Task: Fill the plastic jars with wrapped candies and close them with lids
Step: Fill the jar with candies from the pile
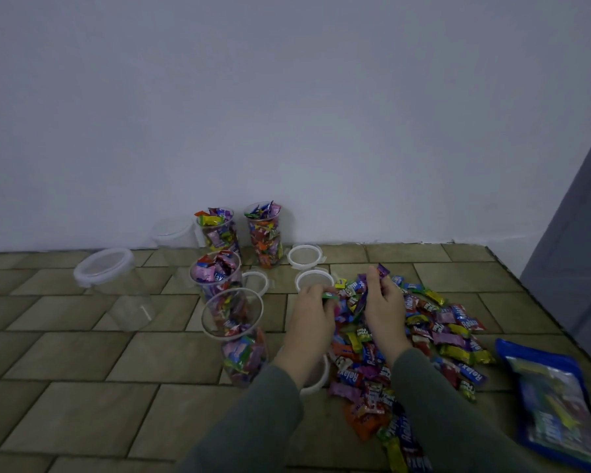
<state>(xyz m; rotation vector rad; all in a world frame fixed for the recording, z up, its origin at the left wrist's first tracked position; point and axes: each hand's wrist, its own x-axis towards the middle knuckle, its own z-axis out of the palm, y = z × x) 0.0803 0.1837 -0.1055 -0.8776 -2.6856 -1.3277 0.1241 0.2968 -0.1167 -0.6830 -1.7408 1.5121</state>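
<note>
4 open jars are holding wrapped candies: nearest jar (pixel 234 336), part filled, is standing just left of the left hand (pixel 313 314); second jar (pixel 215 276) is sitting behind it; 2 heaped jars (pixel 219 230) and (pixel 265 233) are standing near the wall (pixel 287 97). 2 empty jars, lids fitted, are sitting further left: one (pixel 116 291) on the tiled floor (pixel 65 353), one (pixel 174 233) by the wall.

Writing: "Relax" is showing in white letters on many wrappers in the candy pile (pixel 406 346), on candies inside the nearest 2 jars, and on the blue bag (pixel 556 407) lying at far right. Other print is too blurred to read.

Left hand is curling its fingers around a green-wrapped candy (pixel 329 296) at the pile's left edge; how many more it is gripping cannot be told. Right hand (pixel 384 302) is pinching a purple-wrapped candy (pixel 382 270) between thumb and fingertips, raised just above the pile, with other wrappers showing beneath the palm.

Loose lids are lying nearby: one (pixel 305 256) beside the far right jar, one (pixel 313 279) just beyond the left hand, one (pixel 258 279) behind the second jar, one (pixel 316 377) partly hidden under the left wrist.
</note>
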